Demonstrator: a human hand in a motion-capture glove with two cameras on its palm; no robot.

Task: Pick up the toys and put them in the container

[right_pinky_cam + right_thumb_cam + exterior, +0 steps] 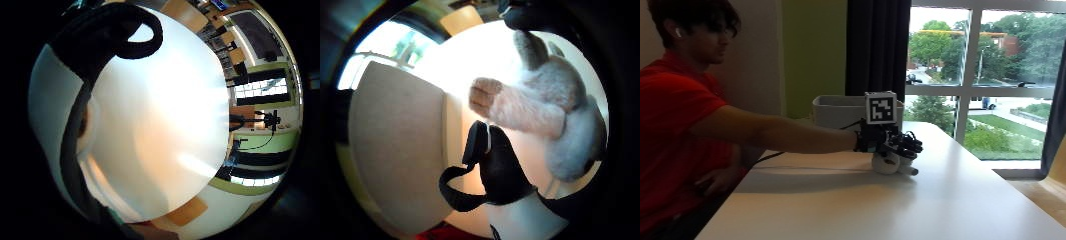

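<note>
Daylight is pouring through the window [986, 75], glaring off the white bench [919, 200]. Palm views are bending at their edges, blurring close up.

Fluffy plush toy [555, 107] on a smooth, slightly glossy white table [906, 200].

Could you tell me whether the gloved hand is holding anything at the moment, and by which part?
The gloved hand is closed over a grey and white plush toy on the table, grasping it from above; which part of the toy it grips cannot be told.
</note>
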